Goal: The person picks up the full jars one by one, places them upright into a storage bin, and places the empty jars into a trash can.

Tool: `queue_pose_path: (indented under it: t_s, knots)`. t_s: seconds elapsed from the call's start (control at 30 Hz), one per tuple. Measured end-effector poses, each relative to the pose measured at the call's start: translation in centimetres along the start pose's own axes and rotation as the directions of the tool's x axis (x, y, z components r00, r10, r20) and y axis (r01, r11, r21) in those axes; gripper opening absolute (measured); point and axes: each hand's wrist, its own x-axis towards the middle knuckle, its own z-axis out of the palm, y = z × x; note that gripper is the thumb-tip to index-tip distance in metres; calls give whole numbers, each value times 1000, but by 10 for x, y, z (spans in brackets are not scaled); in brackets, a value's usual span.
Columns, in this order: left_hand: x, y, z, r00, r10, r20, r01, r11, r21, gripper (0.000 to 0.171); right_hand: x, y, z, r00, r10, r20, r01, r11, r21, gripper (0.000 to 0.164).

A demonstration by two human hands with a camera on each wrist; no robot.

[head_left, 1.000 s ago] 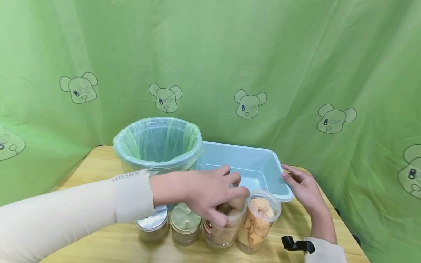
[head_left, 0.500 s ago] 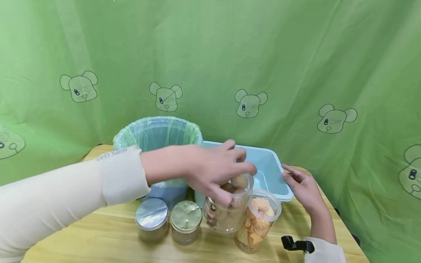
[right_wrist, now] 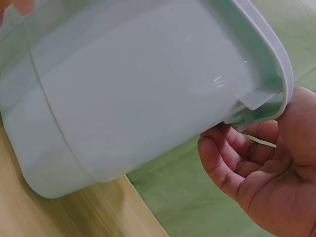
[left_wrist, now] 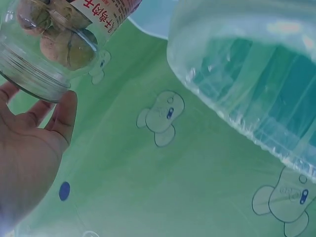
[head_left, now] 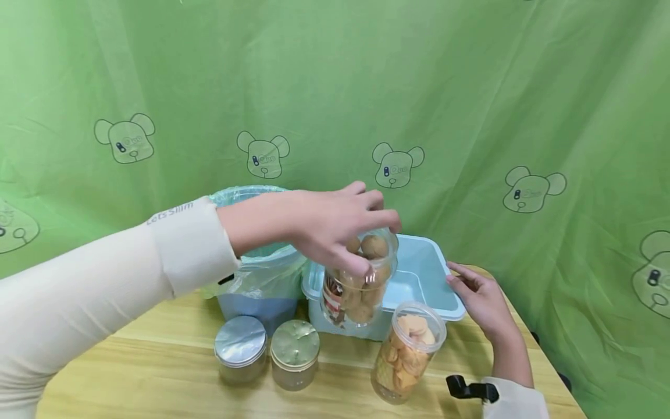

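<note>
Green backdrop (head_left: 335, 70), jar (head_left: 360, 297) beneath left hand (head_left: 335, 224)

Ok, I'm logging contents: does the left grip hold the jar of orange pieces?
No, the left grip holds the jar of brown balls.

Cream sleeves, grey lettering and black fittings on a person with bare hands.
The left sleeve (head_left: 99, 273) is off-white, smooth along the forearm and creased near the frame's lower left; a seam sets off its wide, plain cuff (head_left: 199, 247), and small grey lettering (head_left: 170, 213), reading roughly "Lets Sllim", runs along the top edge. A small black piece (head_left: 226, 280) shows under that cuff. The right sleeve (head_left: 518, 401), pale too, bears a black fitting (head_left: 473, 391) with a rounded end block and narrow bar. Left grip (head_left: 337, 224) and right grip (head_left: 484, 304) are ungloved.
</note>
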Motion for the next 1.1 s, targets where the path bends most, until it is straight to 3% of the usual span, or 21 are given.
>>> queue_pose_path:
  t_s: [0.5,0.83,1.1]
  knots:
    - [10,-32,-1,993,-117,-14,116,993,-19,59,0,2,3,1000,4,-6,-4,1000,-19,57]
    - [21,-48,15,982,-185,32,185,983,-16,60,-2,-1,6,1000,9,-3,-9,1000,-19,58]
    - [35,-46,27,972,-216,87,218,976,-15,59,-2,-3,7,1000,10,0,-10,1000,-20,58]
